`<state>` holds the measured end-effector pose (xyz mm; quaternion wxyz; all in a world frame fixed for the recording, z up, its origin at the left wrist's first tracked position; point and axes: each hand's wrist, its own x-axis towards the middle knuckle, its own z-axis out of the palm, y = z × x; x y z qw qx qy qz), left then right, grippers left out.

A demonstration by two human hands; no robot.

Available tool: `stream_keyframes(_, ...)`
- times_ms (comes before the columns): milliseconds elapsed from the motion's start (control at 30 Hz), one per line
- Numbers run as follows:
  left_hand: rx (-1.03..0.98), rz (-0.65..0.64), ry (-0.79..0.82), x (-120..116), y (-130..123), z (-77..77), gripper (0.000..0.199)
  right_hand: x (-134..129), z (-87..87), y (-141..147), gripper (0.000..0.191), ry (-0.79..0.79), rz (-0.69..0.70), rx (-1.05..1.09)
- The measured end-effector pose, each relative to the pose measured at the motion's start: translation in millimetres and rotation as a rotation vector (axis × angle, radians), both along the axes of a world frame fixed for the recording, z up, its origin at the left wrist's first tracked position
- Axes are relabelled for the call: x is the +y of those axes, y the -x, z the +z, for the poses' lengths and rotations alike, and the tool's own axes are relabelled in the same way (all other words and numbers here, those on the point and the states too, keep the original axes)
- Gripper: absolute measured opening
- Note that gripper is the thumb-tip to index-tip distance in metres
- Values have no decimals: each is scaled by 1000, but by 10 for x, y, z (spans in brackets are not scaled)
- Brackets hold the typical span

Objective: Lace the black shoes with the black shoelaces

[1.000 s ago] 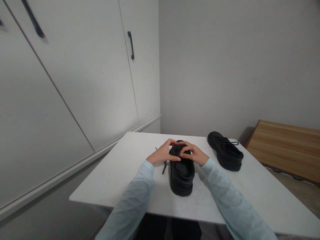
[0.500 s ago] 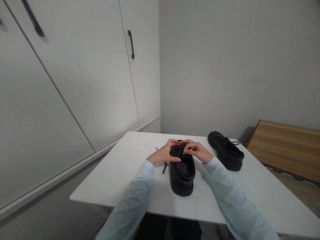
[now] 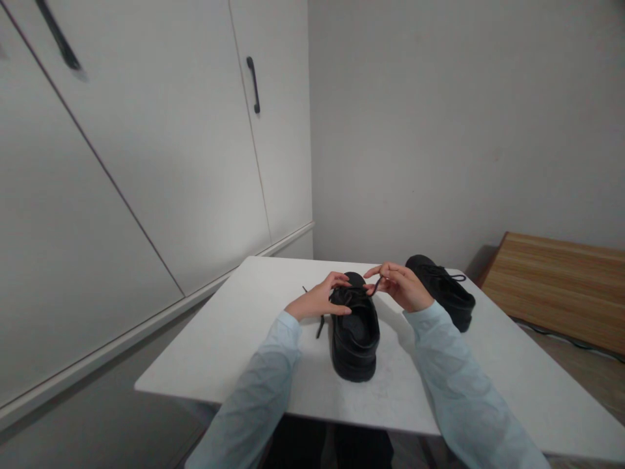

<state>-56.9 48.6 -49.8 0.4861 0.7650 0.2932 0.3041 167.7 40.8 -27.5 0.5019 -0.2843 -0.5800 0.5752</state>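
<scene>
A black lace-up shoe [image 3: 355, 359] is set on the tabletop [image 3: 234, 348], its shoelace [image 3: 376, 286] pinched by the right hand [image 3: 404, 287]. Whether anything is gripped by the curved left hand [image 3: 318, 299] cannot be told. With too hard a pull, the shoe could be dragged askew.

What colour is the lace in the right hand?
Black; the lace shows in the head view.

Dim, greyish light | soft glow on cabinet [image 3: 219, 182] | faint shadow on table [image 3: 234, 345] right of near shoe [image 3: 354, 361] | darker shadow on wall [image 3: 415, 130] beside board [image 3: 561, 286] | wide-angle lean at left | shoe detail sunk in black
</scene>
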Motion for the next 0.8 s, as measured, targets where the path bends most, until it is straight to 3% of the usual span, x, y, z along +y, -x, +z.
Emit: stream_keyframes(800,37,-16,-138,105,35,-151,55,-97,34,-260,25,193,288,-109)
